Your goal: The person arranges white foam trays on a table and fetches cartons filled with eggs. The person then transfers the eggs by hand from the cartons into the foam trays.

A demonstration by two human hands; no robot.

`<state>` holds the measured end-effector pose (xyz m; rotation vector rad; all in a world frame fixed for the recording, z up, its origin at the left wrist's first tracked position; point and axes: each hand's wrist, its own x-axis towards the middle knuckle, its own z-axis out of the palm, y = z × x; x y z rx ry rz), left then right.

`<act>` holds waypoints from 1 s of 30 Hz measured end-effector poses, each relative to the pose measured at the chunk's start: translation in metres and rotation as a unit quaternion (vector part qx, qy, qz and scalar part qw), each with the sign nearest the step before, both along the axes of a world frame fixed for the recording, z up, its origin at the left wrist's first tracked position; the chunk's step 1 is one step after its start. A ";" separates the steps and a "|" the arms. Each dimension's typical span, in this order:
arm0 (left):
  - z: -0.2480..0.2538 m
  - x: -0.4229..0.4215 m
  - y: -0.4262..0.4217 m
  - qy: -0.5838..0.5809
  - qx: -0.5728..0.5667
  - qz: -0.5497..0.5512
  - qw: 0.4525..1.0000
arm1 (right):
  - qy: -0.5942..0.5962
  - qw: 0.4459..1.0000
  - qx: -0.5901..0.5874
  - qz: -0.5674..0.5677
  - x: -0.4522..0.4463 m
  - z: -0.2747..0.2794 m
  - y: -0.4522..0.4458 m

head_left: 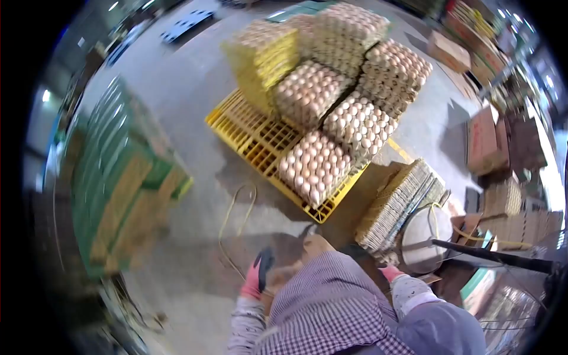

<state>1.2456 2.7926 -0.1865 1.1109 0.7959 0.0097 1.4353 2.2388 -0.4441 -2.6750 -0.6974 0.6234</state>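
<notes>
My left hand point(259, 273), in a pink glove with a dark palm, hangs beside my checked apron point(328, 302). Its fingers extend loosely forward, and nothing shows in them. Near it a thin yellowish rope point(222, 234) lies looped on the floor. My right hand point(389, 271) is at my other side, its pink glove cuff in view beside a stack of empty egg trays point(393, 204); its fingers are hidden or blurred. In front of me, a yellow slatted pallet point(251, 139) bears several stacks of trays filled with brown eggs point(313, 165).
Green-wrapped stacked goods point(121, 195) stand at the left. A round pale-topped stool or drum point(425, 239) is by the egg trays, with a dark pole point(491, 253) beside it. Cardboard boxes point(486, 142) line the right. A blue pallet point(186, 25) lies farther back.
</notes>
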 end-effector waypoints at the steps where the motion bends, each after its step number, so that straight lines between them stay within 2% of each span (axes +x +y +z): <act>1: 0.004 0.031 0.015 0.011 -0.005 -0.016 1.000 | 0.101 0.985 0.061 -0.127 0.008 0.039 0.034; 2: -0.034 0.046 0.047 0.006 0.107 -0.091 0.990 | 0.167 0.946 0.113 -0.253 0.013 0.086 0.072; 3: -0.078 0.065 0.074 -0.009 0.211 -0.159 0.964 | 0.409 0.786 0.176 -0.429 0.044 0.124 0.122; 4: -0.049 0.122 0.088 0.046 0.019 -0.025 0.998 | 0.406 0.778 0.243 -0.413 0.053 0.088 0.137; 5: -0.075 0.153 0.119 0.034 0.050 -0.038 0.997 | 0.400 0.767 0.311 -0.393 0.065 0.050 0.154; 6: -0.099 0.187 0.150 0.058 0.012 -0.026 0.998 | 0.404 0.740 0.324 -0.429 0.084 0.067 0.193; 7: -0.110 0.229 0.175 0.139 0.004 -0.014 0.990 | 0.407 0.711 0.336 -0.464 0.118 0.099 0.243; 8: -0.146 0.262 0.199 0.101 -0.004 0.004 0.995 | 0.419 0.694 0.348 -0.472 0.135 0.053 0.255; 9: -0.183 0.297 0.225 0.145 0.006 0.001 0.989 | 0.431 0.673 0.358 -0.483 0.145 0.012 0.267; 10: -0.219 0.333 0.251 0.189 0.014 -0.004 0.982 | 0.432 0.623 0.360 -0.544 0.162 -0.008 0.287; 11: -0.234 0.379 0.257 0.158 0.027 -0.056 0.985 | 0.428 0.568 0.362 -0.603 0.186 -0.019 0.314; 12: -0.260 0.418 0.259 0.128 0.036 -0.107 0.985 | 0.391 0.543 0.374 -0.642 0.207 -0.034 0.337; 13: -0.308 0.448 0.269 0.167 0.053 -0.142 0.974 | 0.356 0.520 0.379 -0.678 0.225 -0.047 0.357; 14: -0.316 0.479 0.263 0.138 0.206 -0.359 0.900 | 0.311 0.552 0.474 -0.612 0.241 -0.051 0.377; 16: -0.336 0.532 0.244 0.198 0.186 -0.419 0.866 | 0.291 0.519 0.517 -0.615 0.261 -0.083 0.399; 17: -0.356 0.551 0.232 0.300 0.028 -0.297 0.906 | 0.283 0.500 0.516 -0.635 0.263 -0.101 0.404; 18: -0.380 0.567 0.224 0.311 -0.018 -0.242 0.919 | 0.277 0.484 0.512 -0.653 0.259 -0.117 0.405; 20: -0.418 0.578 0.218 0.285 -0.037 -0.201 0.937 | 0.266 0.462 0.505 -0.679 0.248 -0.144 0.399; 24: -0.459 0.579 0.218 0.257 -0.047 -0.171 0.950 | 0.249 0.436 0.502 -0.704 0.224 -0.167 0.383; 30: -0.460 0.544 0.222 0.218 -0.046 -0.167 0.960 | 0.237 0.419 0.513 -0.711 0.215 -0.184 0.382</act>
